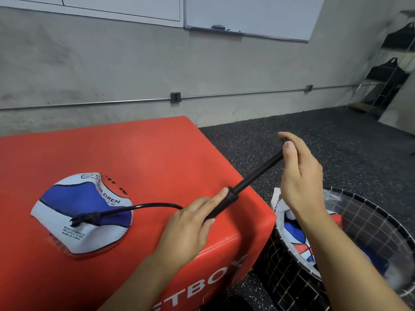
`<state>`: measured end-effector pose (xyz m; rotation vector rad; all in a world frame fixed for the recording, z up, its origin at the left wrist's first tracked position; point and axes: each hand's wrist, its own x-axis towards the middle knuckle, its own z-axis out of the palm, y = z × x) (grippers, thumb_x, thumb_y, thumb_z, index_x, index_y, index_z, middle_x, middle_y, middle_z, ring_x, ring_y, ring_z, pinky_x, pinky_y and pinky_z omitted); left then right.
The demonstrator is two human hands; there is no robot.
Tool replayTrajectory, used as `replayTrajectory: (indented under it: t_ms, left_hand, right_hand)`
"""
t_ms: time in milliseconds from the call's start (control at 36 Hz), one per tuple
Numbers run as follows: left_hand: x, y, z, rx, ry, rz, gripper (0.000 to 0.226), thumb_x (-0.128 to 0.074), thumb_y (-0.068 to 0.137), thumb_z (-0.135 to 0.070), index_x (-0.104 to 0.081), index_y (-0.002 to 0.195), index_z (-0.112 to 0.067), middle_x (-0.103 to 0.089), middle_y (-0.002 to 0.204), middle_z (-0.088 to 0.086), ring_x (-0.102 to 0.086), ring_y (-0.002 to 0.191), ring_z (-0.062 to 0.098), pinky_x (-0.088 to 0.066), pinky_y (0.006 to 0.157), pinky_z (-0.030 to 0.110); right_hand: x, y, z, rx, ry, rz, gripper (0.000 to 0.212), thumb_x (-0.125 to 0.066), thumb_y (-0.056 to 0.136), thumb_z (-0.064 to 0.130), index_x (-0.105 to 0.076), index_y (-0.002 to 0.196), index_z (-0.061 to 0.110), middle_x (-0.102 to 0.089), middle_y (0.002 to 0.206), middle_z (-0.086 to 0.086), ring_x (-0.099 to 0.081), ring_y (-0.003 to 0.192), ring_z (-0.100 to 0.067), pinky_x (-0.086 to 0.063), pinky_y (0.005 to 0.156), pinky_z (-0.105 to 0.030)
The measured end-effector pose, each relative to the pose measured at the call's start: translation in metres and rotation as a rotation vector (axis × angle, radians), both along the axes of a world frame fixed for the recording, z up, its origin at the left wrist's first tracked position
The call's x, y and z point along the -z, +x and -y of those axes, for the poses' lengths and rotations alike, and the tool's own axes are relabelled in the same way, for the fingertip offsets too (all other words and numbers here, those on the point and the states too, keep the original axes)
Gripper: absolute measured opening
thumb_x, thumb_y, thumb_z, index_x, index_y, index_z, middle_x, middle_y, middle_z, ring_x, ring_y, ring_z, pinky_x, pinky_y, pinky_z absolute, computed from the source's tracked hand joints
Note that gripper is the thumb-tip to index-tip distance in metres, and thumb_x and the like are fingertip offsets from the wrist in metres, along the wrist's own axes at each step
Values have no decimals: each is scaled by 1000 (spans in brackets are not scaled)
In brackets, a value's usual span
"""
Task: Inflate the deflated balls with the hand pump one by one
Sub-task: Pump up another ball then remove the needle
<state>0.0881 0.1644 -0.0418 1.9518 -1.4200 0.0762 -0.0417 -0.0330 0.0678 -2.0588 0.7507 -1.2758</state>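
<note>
A deflated white, blue and red ball (74, 203) lies flat on the red padded box (139, 158). A black hose (146, 206) runs from a needle fitting on the ball to the black hand pump (235, 194). My left hand (190, 223) grips the pump's barrel near the box's right edge. My right hand (301, 173) holds the pump's handle, with the rod (258, 173) drawn far out and slanting up to the right.
A black wire basket (363, 221) stands on the speckled floor to the right of the box, with more deflated balls (296, 234) inside. A concrete wall with a whiteboard (253, 12) is behind. A rack with dark bags (390, 70) stands far right.
</note>
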Motion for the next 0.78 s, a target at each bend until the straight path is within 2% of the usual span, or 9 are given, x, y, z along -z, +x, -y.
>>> replayTrajectory:
  t_ms: [83,194,306,417,500,556,667,778]
  left_hand:
    - [1,1,0,-3,-2,-3,84,-63,102,-20,-15,161,-57,-58,125,-18,-67,98,18,-57,77,43]
    - [1,2,-1,-14,-12,-35,86,-63,101,-18,-15,160,-58,-58,127,-18,-67,101,20,-56,81,43]
    - [0,4,-3,-31,-40,-70,89,-65,98,-16,-17,160,-58,-58,131,-19,-66,109,20,-56,86,43]
    - [0,6,-4,-44,-55,-87,90,-66,96,-15,-18,160,-57,-57,136,-21,-63,118,17,-55,91,42]
    - [2,8,-4,-52,-62,-93,89,-66,96,-15,-20,161,-54,-56,142,-20,-61,124,15,-54,96,41]
    - [2,10,-4,-50,-69,-94,87,-65,96,-14,-21,162,-52,-54,147,-19,-60,128,14,-54,98,41]
    - [2,10,-3,-41,-72,-78,84,-64,99,-16,-21,162,-52,-53,149,-20,-60,129,15,-54,98,42]
    - [1,7,-2,-46,-59,-39,84,-64,100,-18,-19,161,-55,-55,144,-20,-63,123,15,-56,93,41]
  right_hand:
    - [4,5,-1,8,14,4,29,-41,111,31,-67,122,33,-55,70,7,-49,62,-11,-41,67,-38]
    - [18,19,-12,-25,13,-59,27,-43,110,32,-67,120,32,-51,64,11,-49,60,-7,-38,65,-36]
    - [30,33,-30,-100,11,-137,30,-40,107,39,-65,122,35,-60,75,16,-57,72,-3,-44,74,-35]
    - [41,43,-43,-145,0,-210,35,-37,103,46,-64,124,39,-71,97,17,-67,94,-13,-47,84,-34]
    - [51,47,-51,-195,-24,-253,37,-36,102,48,-63,126,38,-74,106,13,-69,100,-15,-50,89,-36]
    - [54,49,-56,-219,-30,-274,40,-37,103,47,-65,128,34,-75,112,11,-68,103,-14,-48,91,-32]
    - [53,47,-54,-220,-29,-289,42,-36,103,47,-65,131,33,-74,114,12,-68,104,-12,-46,91,-30]
    - [52,39,-48,-207,-44,-299,43,-34,102,52,-61,132,37,-74,113,12,-69,106,-16,-51,95,-39]
